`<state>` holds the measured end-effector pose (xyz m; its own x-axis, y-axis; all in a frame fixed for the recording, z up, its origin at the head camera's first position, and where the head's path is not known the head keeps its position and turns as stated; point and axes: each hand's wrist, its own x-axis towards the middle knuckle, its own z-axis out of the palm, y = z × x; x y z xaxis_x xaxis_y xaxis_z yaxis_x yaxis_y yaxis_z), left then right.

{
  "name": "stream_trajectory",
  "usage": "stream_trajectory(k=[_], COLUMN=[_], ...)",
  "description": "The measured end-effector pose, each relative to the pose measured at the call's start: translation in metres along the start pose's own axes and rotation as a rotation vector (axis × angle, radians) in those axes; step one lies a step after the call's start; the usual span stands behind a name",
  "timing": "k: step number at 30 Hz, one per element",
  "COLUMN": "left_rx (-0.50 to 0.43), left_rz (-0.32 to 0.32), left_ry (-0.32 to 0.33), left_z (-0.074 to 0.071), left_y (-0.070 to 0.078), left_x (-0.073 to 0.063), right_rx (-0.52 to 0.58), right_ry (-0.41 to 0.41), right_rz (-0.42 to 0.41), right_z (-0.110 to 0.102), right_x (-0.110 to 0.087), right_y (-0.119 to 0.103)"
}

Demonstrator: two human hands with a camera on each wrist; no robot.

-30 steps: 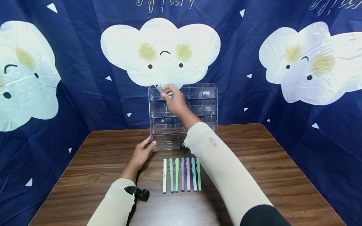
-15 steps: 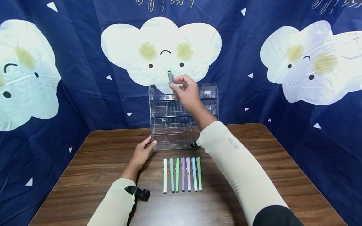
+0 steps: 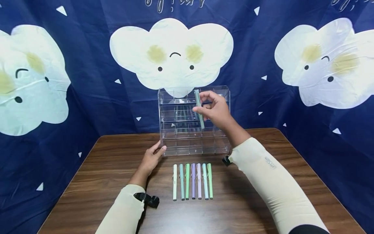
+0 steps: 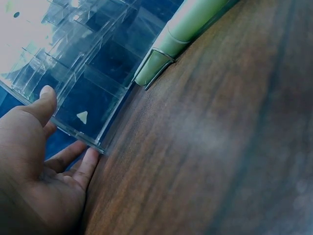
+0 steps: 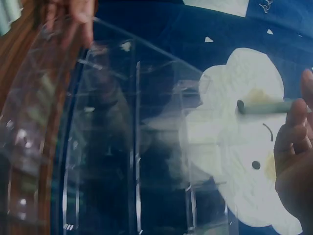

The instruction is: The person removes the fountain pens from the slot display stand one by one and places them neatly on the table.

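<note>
A clear tiered display rack point(image 3: 194, 151) with small compartments stands upright at the back of the table. My left hand point(image 3: 151, 161) grips its lower left edge; in the left wrist view the thumb point(image 4: 46, 100) lies on one side and the fingers reach round the edge. My right hand point(image 3: 216, 109) pinches a grey-green pen point(image 3: 199, 109) between thumb and fingers in front of the rack's upper right half, the pen nearly upright. In the right wrist view this pen point(image 5: 268, 106) sticks out from the fingertips.
Several capped pens in pastel colours lie side by side before the rack, among them a white pen point(image 3: 174, 182), a purple pen point(image 3: 193, 182) and a green pen point(image 3: 210, 182). A blue cloth point(image 3: 251, 107) with cloud prints hangs behind the wooden table point(image 3: 117, 156).
My right hand has carried the pen from the rack's top left, up, then right and down to the rack's front. The left hand stays at the rack's edge; the head view has shifted slightly.
</note>
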<state>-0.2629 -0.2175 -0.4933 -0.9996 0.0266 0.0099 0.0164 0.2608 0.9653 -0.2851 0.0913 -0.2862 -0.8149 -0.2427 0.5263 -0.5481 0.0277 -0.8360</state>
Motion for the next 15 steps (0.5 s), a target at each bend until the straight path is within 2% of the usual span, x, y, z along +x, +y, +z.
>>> stream_trajectory(k=[3,7,11,15], left_rx=[-0.022,-0.009,0.002,-0.010], left_rz=[-0.007,-0.010,-0.006,-0.007], left_ry=[-0.004,0.010,-0.011,-0.015], left_z=[0.003,0.002,0.003,0.004], left_y=[-0.001,-0.001,0.002,0.004], left_x=[0.000,-0.001,0.001,0.003], right_rx=[-0.018,0.016,0.016,-0.047], right_ry=[-0.063,-0.148,-0.159,-0.166], right_rz=[0.011,0.032,0.083,0.124], right_z=[-0.008,-0.011,-0.015,-0.017], right_x=[-0.012,-0.025,-0.041,-0.056], right_y=[0.004,0.007,0.009,0.010])
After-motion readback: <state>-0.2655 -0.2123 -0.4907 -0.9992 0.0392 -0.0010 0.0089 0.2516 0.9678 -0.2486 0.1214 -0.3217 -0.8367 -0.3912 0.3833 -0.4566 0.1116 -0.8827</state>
